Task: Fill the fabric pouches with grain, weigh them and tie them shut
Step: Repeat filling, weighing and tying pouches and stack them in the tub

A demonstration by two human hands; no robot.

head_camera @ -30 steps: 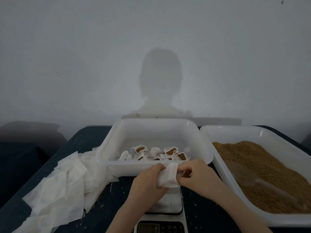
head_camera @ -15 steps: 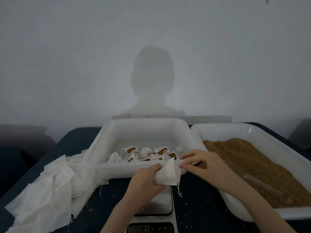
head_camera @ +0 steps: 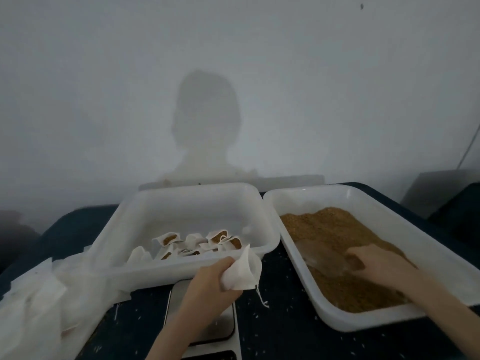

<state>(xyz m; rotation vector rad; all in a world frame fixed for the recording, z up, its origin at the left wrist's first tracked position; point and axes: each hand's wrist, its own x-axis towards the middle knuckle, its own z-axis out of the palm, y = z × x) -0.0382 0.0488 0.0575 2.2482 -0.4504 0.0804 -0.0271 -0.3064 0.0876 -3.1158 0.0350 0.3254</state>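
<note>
The pouch [head_camera: 240, 272] is being held by the left hand [head_camera: 210, 284] just in front of the middle tub [head_camera: 181, 266], above the scale [head_camera: 201, 331]. It is judged to be very light and limp while empty, a thin cloth that is crumpling under any squeeze; it is best being taken by the rim, so that the mouth is being kept open toward the grain [head_camera: 337, 250]. Once loaded it is expected to be sagging and spilling if tipped, so support under the belly is being called for. The left fingers are being curled round its lower part, gripping it; the right hand [head_camera: 376, 263] is being laid in the grain tub [head_camera: 363, 320], to the right of the middle tub, on a translucent scoop [head_camera: 322, 255], though whether the handle is being clasped cannot be told through the blur. The pouch is looking white and cone-like, its corner peaking upward, with a drawstring [head_camera: 261, 297] hanging below. Filled pouches [head_camera: 197, 242] are lying inside the middle tub; empty ones [head_camera: 39, 302] are being heaped to its left on the table [head_camera: 285, 341].
</note>
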